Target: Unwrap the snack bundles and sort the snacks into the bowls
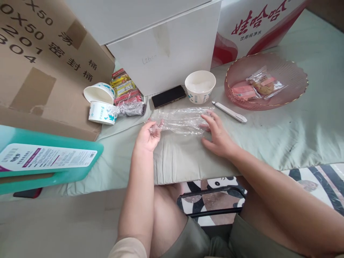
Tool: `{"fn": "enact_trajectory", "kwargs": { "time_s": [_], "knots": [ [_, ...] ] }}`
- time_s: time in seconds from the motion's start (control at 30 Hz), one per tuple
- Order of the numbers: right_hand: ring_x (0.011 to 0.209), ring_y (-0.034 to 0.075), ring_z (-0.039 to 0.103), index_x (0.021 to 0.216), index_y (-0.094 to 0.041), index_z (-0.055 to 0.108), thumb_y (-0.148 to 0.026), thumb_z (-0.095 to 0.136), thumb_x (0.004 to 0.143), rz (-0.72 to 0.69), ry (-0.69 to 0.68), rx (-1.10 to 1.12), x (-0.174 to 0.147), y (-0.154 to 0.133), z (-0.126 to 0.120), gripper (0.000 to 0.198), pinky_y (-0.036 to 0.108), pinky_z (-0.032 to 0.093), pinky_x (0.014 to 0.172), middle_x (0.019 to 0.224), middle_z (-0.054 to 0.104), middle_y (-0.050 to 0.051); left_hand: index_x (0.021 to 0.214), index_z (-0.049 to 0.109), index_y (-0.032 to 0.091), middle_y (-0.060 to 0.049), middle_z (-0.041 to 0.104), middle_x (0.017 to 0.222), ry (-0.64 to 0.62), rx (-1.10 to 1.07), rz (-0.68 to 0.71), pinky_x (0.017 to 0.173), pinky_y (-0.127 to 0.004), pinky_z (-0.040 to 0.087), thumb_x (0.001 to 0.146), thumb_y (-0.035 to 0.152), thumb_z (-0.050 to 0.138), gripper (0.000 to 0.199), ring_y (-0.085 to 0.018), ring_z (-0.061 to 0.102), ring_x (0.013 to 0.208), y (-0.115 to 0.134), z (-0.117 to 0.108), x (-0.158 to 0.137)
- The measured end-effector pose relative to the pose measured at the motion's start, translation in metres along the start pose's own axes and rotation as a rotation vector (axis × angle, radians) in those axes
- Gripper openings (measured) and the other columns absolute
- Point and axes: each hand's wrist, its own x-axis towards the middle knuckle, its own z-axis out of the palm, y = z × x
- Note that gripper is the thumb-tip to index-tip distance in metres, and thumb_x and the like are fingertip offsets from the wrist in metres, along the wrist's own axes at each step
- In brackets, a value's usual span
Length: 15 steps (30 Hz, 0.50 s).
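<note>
A crinkled clear plastic bag [180,121] lies stretched sideways on the pale green cloth. At its left end, my left hand [148,136] is closed, the plastic pinched between thumb and fingers. My right hand [218,136] rests at the other end, thumb apart from the fingers and fingertips touching the plastic. Just behind the bag are a black phone [168,96] and a white paper bowl [200,87]. A white utility knife [229,111] lies slantwise beyond my right fingers.
Wrapped snacks [125,87] and two paper bowls [102,113] sit at the left beside a cardboard box [40,71]. A green jug [91,147] stands in front. White boxes [185,46] line the back. The pink basin [292,84] on the right holds packaged cookies [264,86].
</note>
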Motion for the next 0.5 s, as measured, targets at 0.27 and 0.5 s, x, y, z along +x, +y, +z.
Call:
{"fn": "enact_trajectory", "kwargs": {
  "time_s": [0.27,0.5],
  "knots": [
    [0.083,0.018,0.064,0.141,-0.034,0.049,-0.016,0.059,0.075,0.085,0.272,0.051,0.016,-0.012,0.000,0.069,0.041,0.057,0.083,0.144,0.050,0.009,0.102,0.050,0.025,0.004,0.061,0.076,0.003,0.218,0.209,0.044,-0.010,0.041,0.066,0.001,0.066,0.047,-0.011,0.071,0.070,-0.007,-0.009,0.007],
    [0.059,0.009,0.053,0.118,-0.032,0.060,-0.012,0.057,0.070,0.271,0.386,0.221,0.007,-0.008,-0.028,0.052,0.032,0.051,0.061,0.128,0.059,0.002,0.113,0.052,0.029,0.008,0.052,0.077,-0.020,0.464,0.409,0.046,-0.016,0.035,0.061,0.005,0.069,0.060,-0.009,0.065,0.063,-0.006,-0.020,0.010]
  ]
}}
